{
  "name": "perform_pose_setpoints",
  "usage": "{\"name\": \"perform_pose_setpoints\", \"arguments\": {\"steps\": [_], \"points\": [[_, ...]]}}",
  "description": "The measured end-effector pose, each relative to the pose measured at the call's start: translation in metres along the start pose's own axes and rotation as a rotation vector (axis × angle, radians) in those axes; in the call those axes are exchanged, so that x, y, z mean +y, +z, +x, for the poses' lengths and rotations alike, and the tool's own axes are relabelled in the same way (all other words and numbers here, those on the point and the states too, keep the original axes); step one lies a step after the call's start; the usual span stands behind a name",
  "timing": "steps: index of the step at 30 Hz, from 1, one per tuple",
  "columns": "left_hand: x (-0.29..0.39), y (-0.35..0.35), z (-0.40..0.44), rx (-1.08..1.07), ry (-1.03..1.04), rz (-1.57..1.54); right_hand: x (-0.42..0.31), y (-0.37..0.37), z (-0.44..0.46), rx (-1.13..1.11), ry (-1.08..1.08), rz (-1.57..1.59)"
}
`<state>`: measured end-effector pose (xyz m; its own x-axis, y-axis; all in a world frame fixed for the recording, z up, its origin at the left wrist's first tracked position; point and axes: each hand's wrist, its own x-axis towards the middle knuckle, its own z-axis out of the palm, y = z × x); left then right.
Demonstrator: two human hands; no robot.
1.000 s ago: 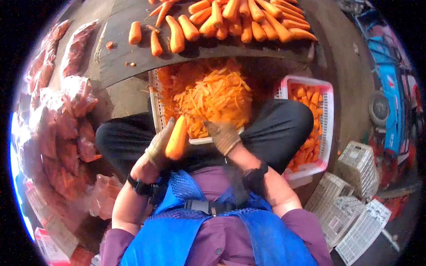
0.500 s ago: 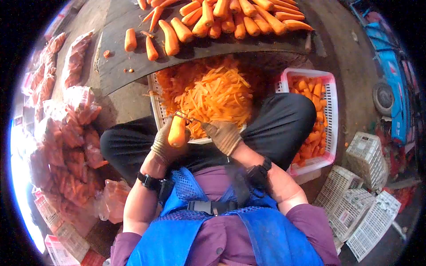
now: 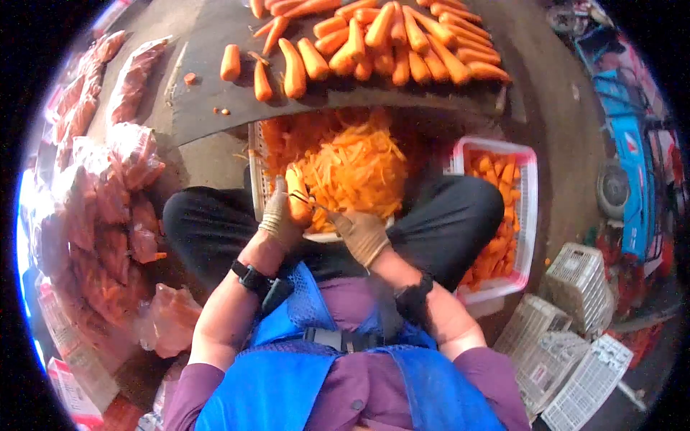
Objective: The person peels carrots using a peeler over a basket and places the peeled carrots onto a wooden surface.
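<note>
Your left grip (image 3: 284, 219) wraps one carrot (image 3: 295, 187) at the near edge of the basket (image 3: 258, 172). Your right grip (image 3: 361, 233), angled inward, holds one peeler (image 3: 315, 205).

You are holding one carrot (image 3: 300, 210) in your left grip (image 3: 285, 221) and one peeler (image 3: 320, 208) in your right grip (image 3: 363, 233). Beyond both grips, one white crate (image 3: 256, 164) is sitting, and farther on, more than twenty whole carrots (image 3: 383, 29) are lying, overlapping too much for an exact count. One carrot slice (image 3: 190, 78) is lying beyond and left of your left grip. Right of your right grip, one red-and-white basket (image 3: 530, 194) and four pale crates (image 3: 577, 287) are sitting.
</note>
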<state>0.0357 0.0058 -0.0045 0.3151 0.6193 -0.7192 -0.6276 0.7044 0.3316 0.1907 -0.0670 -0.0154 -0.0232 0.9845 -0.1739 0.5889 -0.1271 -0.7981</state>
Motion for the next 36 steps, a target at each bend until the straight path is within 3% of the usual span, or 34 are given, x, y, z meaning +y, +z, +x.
{"name": "perform_pose_setpoints", "arguments": {"steps": [1, 2, 4, 5, 8, 12, 15, 16, 18, 22, 24, 25, 26, 28, 31, 34, 35, 36], "points": [[0.001, -0.002, 0.003, -0.111, 0.057, -0.110, -0.003, -0.005, 0.001, -0.011, 0.055, -0.021], [0.007, -0.030, 0.019, -0.289, -0.077, -0.421, -0.003, -0.007, 0.000, 0.032, 0.026, -0.028], [0.024, -0.041, 0.017, -0.283, 0.128, -0.110, 0.006, -0.003, 0.000, 0.082, -0.046, -0.097], [0.033, -0.033, 0.002, -0.308, 0.152, -0.121, 0.010, -0.001, 0.000, 0.092, -0.089, -0.163], [0.062, -0.003, -0.033, -0.034, 0.244, -0.218, 0.014, 0.001, 0.001, 0.024, -0.217, -0.499], [0.104, -0.024, -0.064, -0.143, 0.358, -0.046, 0.032, 0.020, 0.003, -0.027, -0.398, -0.683], [0.128, 0.003, -0.114, -0.009, 0.375, 0.068, 0.023, 0.020, 0.005, 0.042, -0.569, -0.593], [0.134, 0.001, -0.123, 0.037, 0.399, 0.175, 0.017, 0.018, 0.004, 0.076, -0.618, -0.537], [0.148, -0.005, -0.116, 0.057, 0.589, 0.452, 0.017, 0.024, 0.006, -0.072, -0.466, -0.541], [0.184, -0.007, -0.066, 0.045, 0.545, 0.886, 0.041, 0.037, 0.010, -0.121, -0.366, -0.258], [0.203, -0.024, 0.001, 0.018, 0.469, 0.941, 0.034, 0.031, 0.008, -0.095, -0.504, -0.443], [0.206, -0.004, 0.002, 0.107, 0.509, 0.974, 0.019, 0.025, 0.009, -0.116, -0.340, -0.329], [0.215, -0.028, 0.058, 0.212, 0.641, 1.162, 0.036, 0.031, 0.015, -0.218, -0.141, -0.221], [0.223, 0.011, 0.045, 0.430, 0.645, 1.375, 0.045, 0.030, 0.024, 0.097, -0.629, -0.456], [0.233, 0.012, 0.087, 0.511, 0.579, 1.439, 0.052, 0.022, 0.024, -0.190, 0.027, -0.024], [0.232, 0.022, 0.094, 0.589, 0.564, 1.472, 0.040, 0.015, 0.031, -0.262, 0.412, -0.022], [0.230, 0.020, 0.099, 0.604, 0.580, 1.481, 0.034, 0.012, 0.031, -0.267, 0.475, 0.045], [0.228, 0.017, 0.102, 0.619, 0.595, 1.493, 0.042, 0.015, 0.030, -0.205, 0.193, -0.113]]}}
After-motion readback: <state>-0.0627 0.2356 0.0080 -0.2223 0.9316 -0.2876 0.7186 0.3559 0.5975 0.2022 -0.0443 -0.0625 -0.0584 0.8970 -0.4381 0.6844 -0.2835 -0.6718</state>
